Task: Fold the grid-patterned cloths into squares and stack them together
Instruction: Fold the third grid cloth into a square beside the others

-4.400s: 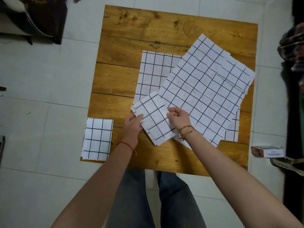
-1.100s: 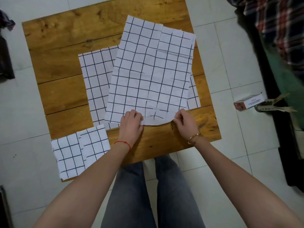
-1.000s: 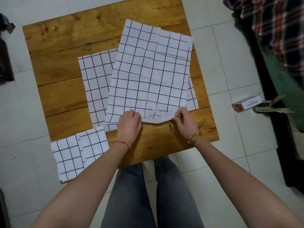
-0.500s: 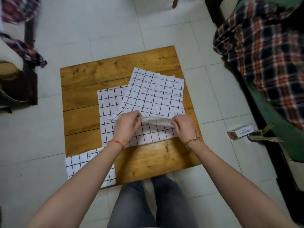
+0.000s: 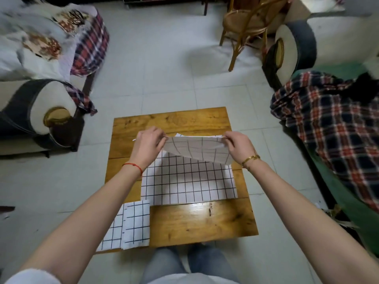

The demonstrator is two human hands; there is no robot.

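Note:
A large white cloth with a black grid is held up over the wooden table. My left hand pinches its left corner and my right hand pinches its right corner, and the lifted edge curls forward over the rest. Beneath it another grid cloth lies flat across the middle of the table. Folded grid squares sit at the near left corner, one partly overlapping the other and hanging past the table's edge.
A sofa arm stands to the left with plaid and patterned fabric on it. A plaid blanket covers a green seat on the right. A wooden chair stands beyond the table on the tiled floor.
Both hands have lifted the near edge of the top cloth off the table and carried it up and away toward the far side. The head view has tilted up, so more of the room shows.

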